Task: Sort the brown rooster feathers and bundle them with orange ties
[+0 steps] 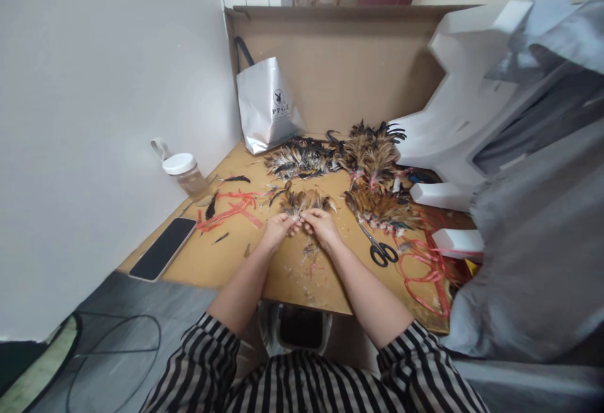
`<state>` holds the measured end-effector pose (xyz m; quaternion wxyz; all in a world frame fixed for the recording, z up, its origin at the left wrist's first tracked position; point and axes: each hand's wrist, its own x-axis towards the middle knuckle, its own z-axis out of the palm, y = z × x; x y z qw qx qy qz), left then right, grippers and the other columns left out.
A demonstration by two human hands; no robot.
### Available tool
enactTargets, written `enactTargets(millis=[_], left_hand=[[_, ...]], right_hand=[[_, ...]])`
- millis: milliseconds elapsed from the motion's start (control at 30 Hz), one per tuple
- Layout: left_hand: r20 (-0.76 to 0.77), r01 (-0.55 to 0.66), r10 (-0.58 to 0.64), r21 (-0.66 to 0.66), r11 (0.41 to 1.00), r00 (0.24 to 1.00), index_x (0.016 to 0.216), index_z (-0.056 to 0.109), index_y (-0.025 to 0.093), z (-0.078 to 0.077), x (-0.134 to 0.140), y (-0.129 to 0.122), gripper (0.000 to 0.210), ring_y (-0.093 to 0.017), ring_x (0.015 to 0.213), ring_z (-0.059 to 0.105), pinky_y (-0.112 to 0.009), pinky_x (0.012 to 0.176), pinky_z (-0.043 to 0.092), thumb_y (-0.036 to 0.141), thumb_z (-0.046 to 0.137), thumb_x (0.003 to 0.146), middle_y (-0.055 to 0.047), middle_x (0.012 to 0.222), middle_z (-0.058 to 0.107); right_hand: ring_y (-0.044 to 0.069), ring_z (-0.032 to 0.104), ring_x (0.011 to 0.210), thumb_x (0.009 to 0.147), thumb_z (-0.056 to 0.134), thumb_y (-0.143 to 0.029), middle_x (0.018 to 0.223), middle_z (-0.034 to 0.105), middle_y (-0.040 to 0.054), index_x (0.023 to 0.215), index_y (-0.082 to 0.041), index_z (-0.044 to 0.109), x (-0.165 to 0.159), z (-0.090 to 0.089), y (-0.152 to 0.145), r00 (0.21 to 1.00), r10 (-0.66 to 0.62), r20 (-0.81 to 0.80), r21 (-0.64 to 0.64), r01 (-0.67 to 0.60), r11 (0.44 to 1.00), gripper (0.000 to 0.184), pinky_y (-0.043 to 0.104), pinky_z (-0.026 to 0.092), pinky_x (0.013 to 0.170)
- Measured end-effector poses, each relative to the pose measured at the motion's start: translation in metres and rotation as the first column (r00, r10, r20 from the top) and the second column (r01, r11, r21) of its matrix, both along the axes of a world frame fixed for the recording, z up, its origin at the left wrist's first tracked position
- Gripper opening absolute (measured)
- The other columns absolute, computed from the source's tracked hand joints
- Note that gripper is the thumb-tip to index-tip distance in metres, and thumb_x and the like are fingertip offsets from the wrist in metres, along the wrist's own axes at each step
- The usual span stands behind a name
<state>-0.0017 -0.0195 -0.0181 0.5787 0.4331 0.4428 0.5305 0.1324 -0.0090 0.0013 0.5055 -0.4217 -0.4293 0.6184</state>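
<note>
At the middle of the table, my left hand and my right hand meet with fingertips pinched together at the base of a bunch of brown feathers. The feathers fan out away from me beyond both hands. What exactly lies between the fingertips is too small to make out. To the right is another brown feather bundle, with black-handled scissors just in front of it. Behind my hands lie a dark and pale feather pile and a taller brown one.
Red plastic strips and loose feathers litter the left side; more red strips tangle at right. A phone, a lidded jar and a silver bag stand leftward. White foam pieces and grey cloth border the right.
</note>
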Motion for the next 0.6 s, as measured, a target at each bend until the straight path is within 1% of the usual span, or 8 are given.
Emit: enactTargets(millis=[67, 167, 267, 400, 600], left_hand=[[0.006, -0.005, 0.005, 0.001, 1.000, 1.000, 0.065, 0.062, 0.010, 0.0003, 0.0001, -0.0002, 0.027, -0.006, 0.043, 0.048, -0.018, 0.042, 0.034, 0.036, 0.068, 0.062, -0.004, 0.057, 0.061], [0.004, -0.003, 0.003, -0.005, 1.000, 1.000, 0.064, 0.062, 0.010, -0.0005, -0.0003, -0.0002, 0.026, -0.006, 0.042, 0.048, -0.018, 0.042, 0.034, 0.035, 0.068, 0.063, -0.004, 0.056, 0.061], [0.003, 0.020, -0.020, -0.003, 1.000, 1.000, 0.066, 0.063, 0.010, -0.0024, -0.0010, 0.0003, 0.026, -0.006, 0.043, 0.049, -0.019, 0.043, 0.034, 0.036, 0.068, 0.064, -0.005, 0.058, 0.061], [0.000, 0.049, -0.049, -0.007, 0.999, 0.999, 0.067, 0.064, 0.010, -0.0030, -0.0016, 0.0004, 0.027, -0.006, 0.043, 0.048, -0.018, 0.043, 0.034, 0.036, 0.067, 0.064, -0.005, 0.058, 0.061], [-0.021, 0.030, -0.030, -0.026, 0.999, 0.999, 0.064, 0.063, 0.010, -0.0003, -0.0008, -0.0004, 0.028, -0.006, 0.041, 0.047, -0.019, 0.043, 0.033, 0.037, 0.069, 0.061, -0.004, 0.053, 0.059]], right_hand=[[0.005, 0.040, 0.040, 0.052, 0.071, -0.037, 0.050, 0.055, -0.0012, 0.064, -0.014, 0.060, -0.0004, -0.0005, -0.0004, 1.000, 0.005, 0.006, -0.004, -0.005, 1.000, 0.028, 0.019, 0.027, 0.037], [0.005, 0.036, 0.038, 0.052, 0.071, -0.037, 0.043, 0.049, -0.0041, 0.065, -0.014, 0.061, -0.0016, -0.0009, -0.0014, 1.000, 0.000, 0.023, -0.011, 0.000, 1.000, 0.028, 0.019, 0.024, 0.038], [0.005, 0.033, 0.037, 0.053, 0.070, -0.038, 0.041, 0.045, -0.0056, 0.065, -0.014, 0.062, -0.0030, -0.0011, -0.0022, 0.999, -0.032, 0.043, 0.005, 0.032, 0.999, 0.028, 0.020, 0.022, 0.038], [0.006, 0.033, 0.039, 0.054, 0.068, -0.039, 0.041, 0.044, -0.0054, 0.062, -0.015, 0.061, -0.0051, -0.0013, -0.0031, 0.993, -0.080, 0.085, 0.044, 0.077, 0.996, 0.026, 0.021, 0.023, 0.040], [0.006, 0.033, 0.039, 0.055, 0.068, -0.038, 0.041, 0.045, -0.0052, 0.063, -0.015, 0.062, -0.0078, 0.0001, -0.0065, 0.995, -0.078, 0.063, 0.047, 0.075, 0.996, 0.025, 0.021, 0.023, 0.041]])
